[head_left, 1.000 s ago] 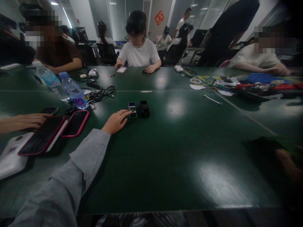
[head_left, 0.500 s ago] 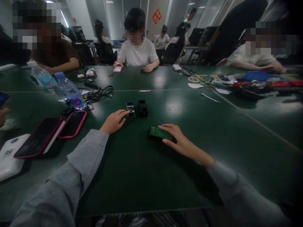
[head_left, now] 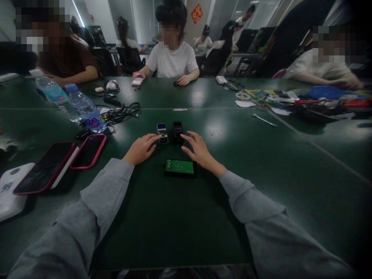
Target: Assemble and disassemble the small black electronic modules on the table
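Note:
My left hand [head_left: 141, 149] is open, its fingertips at a small electronic module [head_left: 162, 133] with a little screen and exposed parts. My right hand [head_left: 200, 151] is open too, with spread fingers reaching to the side of a small black box-shaped device [head_left: 177, 131], which stands just right of the module. Whether the right fingertips touch it I cannot tell. Nearer to me, a green circuit board [head_left: 179, 166] lies flat in a black case, between my two hands and touched by neither.
To the left lie a pink-edged phone [head_left: 88, 152], a larger red-edged phone [head_left: 45, 166] and a white box [head_left: 13, 193]. Behind them are two water bottles [head_left: 84, 108] and black cables [head_left: 123, 113]. A wrench [head_left: 264, 120] and tangled wires [head_left: 261, 96] lie right. Several people sit opposite.
My right hand has let go of the green circuit board, now lying flat further left, and has moved forward and left to the black device. The left hand stays at the module.

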Demonstrator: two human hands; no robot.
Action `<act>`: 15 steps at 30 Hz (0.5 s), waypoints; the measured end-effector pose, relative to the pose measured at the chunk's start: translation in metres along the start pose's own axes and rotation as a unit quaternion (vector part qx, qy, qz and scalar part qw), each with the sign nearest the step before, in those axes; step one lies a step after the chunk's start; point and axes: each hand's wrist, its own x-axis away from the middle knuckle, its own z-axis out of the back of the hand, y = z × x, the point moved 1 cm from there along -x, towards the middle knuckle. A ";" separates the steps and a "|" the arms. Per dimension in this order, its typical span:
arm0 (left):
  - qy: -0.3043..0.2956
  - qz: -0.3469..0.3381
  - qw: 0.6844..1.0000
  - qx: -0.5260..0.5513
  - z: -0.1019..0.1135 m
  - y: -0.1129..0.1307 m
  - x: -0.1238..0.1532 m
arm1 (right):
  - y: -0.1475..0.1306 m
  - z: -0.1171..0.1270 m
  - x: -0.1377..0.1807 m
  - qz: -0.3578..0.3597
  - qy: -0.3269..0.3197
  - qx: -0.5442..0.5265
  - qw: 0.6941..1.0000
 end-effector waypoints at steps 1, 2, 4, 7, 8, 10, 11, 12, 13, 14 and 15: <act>0.000 0.000 1.000 0.001 0.000 0.000 0.000 | -0.001 0.001 0.001 -0.003 0.013 -0.001 1.000; 0.000 0.000 1.000 0.003 0.000 0.000 0.000 | -0.002 0.003 0.001 -0.008 0.032 -0.004 0.999; 0.001 0.000 1.000 0.006 0.000 0.000 0.000 | -0.004 0.006 0.002 -0.020 0.070 -0.013 0.997; -0.001 0.000 1.000 0.010 0.001 0.000 0.000 | -0.004 0.009 0.003 -0.042 0.096 -0.023 0.994; -0.001 0.000 1.000 0.011 0.001 0.001 0.000 | -0.004 0.009 0.003 -0.051 0.096 -0.026 0.994; 0.002 0.000 1.000 0.014 0.001 0.000 0.000 | -0.002 0.008 0.003 -0.072 0.101 -0.027 0.992; 0.004 0.000 1.000 0.015 0.001 0.000 0.000 | -0.001 0.007 0.004 -0.082 0.108 -0.025 0.990; 0.005 -0.001 1.000 0.016 0.001 0.000 0.000 | 0.000 0.007 0.004 -0.093 0.119 -0.021 0.988; 0.004 -0.001 1.000 0.017 0.001 0.000 0.000 | 0.001 0.007 0.004 -0.102 0.133 -0.017 0.986; 0.003 0.000 1.000 0.019 0.001 0.000 0.000 | 0.002 0.008 0.004 -0.110 0.145 -0.012 0.983; 0.002 0.000 1.000 0.021 0.001 0.000 0.000 | 0.003 0.008 0.005 -0.117 0.156 -0.006 0.981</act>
